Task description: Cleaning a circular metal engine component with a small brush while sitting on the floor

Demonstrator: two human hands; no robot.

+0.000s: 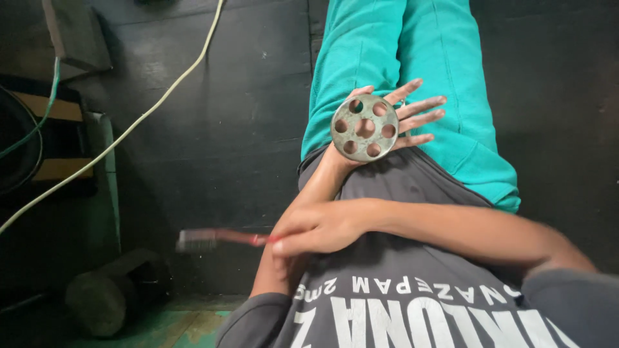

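Head view, round grey metal disc (365, 128) with seven holes on left hand (393, 119), fingers spread, right hand (316, 229) pinching toothbrush (216, 239)

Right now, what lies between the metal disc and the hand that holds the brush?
In the head view, only the left forearm lies between the metal disc and the right hand gripping the brush.

The round disc (365, 127) is dull, worn metal, grey with rusty brown patches and seven drilled holes. The brush (213, 239) has a glossy red plastic handle and pale bristles, blurred. The trousers (412, 64) are soft matt teal cloth. The floor (225, 129) looks dark, matt and scuffed; the cable (129, 129) is smooth cream plastic.
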